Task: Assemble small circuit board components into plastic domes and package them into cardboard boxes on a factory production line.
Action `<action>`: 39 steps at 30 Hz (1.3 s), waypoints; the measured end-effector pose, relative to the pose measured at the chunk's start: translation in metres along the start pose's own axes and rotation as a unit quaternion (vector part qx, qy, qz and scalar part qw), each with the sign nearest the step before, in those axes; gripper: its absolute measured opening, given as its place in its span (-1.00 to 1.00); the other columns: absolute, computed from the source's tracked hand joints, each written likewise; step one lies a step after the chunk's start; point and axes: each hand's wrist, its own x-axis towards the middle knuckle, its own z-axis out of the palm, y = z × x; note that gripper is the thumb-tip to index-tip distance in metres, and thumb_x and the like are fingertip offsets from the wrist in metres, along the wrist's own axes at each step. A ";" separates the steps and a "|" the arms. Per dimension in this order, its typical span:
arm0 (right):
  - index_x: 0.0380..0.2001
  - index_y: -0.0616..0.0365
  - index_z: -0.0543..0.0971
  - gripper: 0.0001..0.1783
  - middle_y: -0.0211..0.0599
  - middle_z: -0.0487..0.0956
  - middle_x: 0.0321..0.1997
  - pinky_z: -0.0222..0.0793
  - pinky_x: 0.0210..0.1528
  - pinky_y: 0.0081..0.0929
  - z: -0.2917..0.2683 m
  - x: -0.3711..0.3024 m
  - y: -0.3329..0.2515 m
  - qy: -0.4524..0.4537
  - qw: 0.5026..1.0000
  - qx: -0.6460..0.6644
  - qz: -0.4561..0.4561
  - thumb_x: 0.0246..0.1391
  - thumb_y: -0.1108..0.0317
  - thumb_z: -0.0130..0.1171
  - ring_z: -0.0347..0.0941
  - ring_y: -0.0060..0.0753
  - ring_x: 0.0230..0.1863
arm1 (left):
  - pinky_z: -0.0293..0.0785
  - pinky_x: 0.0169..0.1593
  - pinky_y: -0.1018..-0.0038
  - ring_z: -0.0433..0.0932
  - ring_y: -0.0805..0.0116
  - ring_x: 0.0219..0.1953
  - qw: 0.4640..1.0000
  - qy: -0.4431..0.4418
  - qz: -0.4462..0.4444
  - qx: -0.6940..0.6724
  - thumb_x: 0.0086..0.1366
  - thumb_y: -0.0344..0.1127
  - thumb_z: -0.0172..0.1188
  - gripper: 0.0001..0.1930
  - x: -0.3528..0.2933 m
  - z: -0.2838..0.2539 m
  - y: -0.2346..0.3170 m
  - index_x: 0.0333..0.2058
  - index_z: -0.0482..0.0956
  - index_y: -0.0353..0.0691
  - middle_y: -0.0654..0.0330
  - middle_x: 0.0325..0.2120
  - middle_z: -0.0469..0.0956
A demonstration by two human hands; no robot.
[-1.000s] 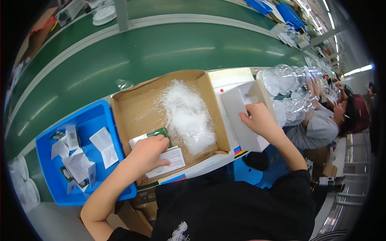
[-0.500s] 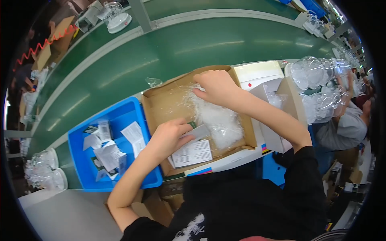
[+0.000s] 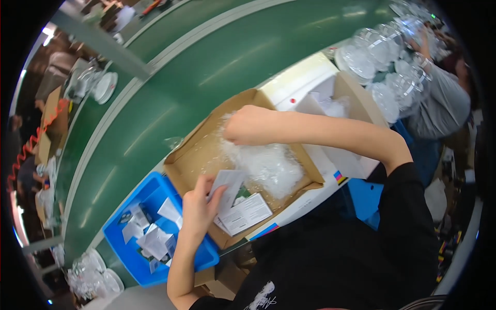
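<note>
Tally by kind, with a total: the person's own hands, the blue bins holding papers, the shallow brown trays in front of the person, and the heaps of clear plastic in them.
Hands: 2 (left hand, right hand)
Blue bin: 1
Brown tray: 1
Plastic heap: 1
Total: 5

One left hand (image 3: 200, 205), one right hand (image 3: 249, 126) and one held leaflet (image 3: 230, 183) show near the centre. One cardboard tray (image 3: 192, 161) lies mid-frame, one blue bin (image 3: 203, 260) lower left, one open box (image 3: 360, 98) right of centre; the bin's papers (image 3: 155, 242) overlap beyond counting.
</note>
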 end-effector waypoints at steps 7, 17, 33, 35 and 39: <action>-0.45 0.20 0.57 -0.85 -0.15 0.56 -0.34 0.44 -0.17 -0.17 0.002 -0.030 0.009 0.094 0.992 0.079 0.012 0.03 0.33 0.14 0.52 -0.04 -0.22 | 0.45 -0.32 0.58 0.57 0.41 -0.40 0.997 0.004 0.077 -0.024 0.12 -0.52 0.29 -0.90 0.018 0.002 -0.004 -0.37 0.58 -0.39 0.13 -0.39 0.63; -0.40 0.19 0.51 -0.90 -0.16 0.52 -0.48 0.38 -0.32 -0.25 0.010 -0.033 0.020 0.168 0.968 0.189 0.014 0.11 0.39 0.09 0.47 -0.08 -0.41 | 0.38 -0.33 0.63 0.49 0.58 -0.40 0.987 0.029 -0.122 -0.099 0.27 -0.47 0.15 -0.90 0.014 -0.004 -0.001 -0.28 0.53 -0.39 0.17 -0.40 0.58; -0.39 0.18 0.59 -0.92 -0.29 0.60 -0.42 0.43 -0.34 -0.39 0.014 -0.038 0.000 0.245 0.938 0.231 -0.079 0.04 0.41 0.24 0.53 -0.25 -0.39 | 0.50 -0.03 0.46 0.60 0.27 -0.10 0.954 0.038 0.043 -0.295 0.11 -0.72 0.15 -0.82 0.016 -0.008 -0.020 -0.32 0.54 -0.33 -0.03 -0.09 0.54; -0.39 0.16 0.59 -0.92 -0.32 0.60 -0.43 0.42 -0.38 -0.44 0.013 -0.039 -0.004 0.279 0.922 0.234 -0.128 0.01 0.43 0.26 0.53 -0.30 -0.41 | 0.51 -0.05 0.48 0.61 0.28 -0.14 0.948 0.051 0.072 -0.304 0.11 -0.70 0.18 -0.86 0.016 -0.008 -0.020 -0.42 0.55 -0.31 -0.04 -0.13 0.56; -0.40 0.15 0.58 -0.92 -0.33 0.59 -0.45 0.40 -0.41 -0.47 0.017 -0.039 -0.008 0.297 0.905 0.251 -0.174 -0.01 0.44 0.28 0.52 -0.34 -0.42 | 0.52 -0.07 0.49 0.60 0.33 -0.16 0.945 0.042 -0.004 -0.326 0.12 -0.70 0.17 -0.88 0.012 -0.010 -0.020 -0.44 0.57 -0.35 0.01 -0.21 0.60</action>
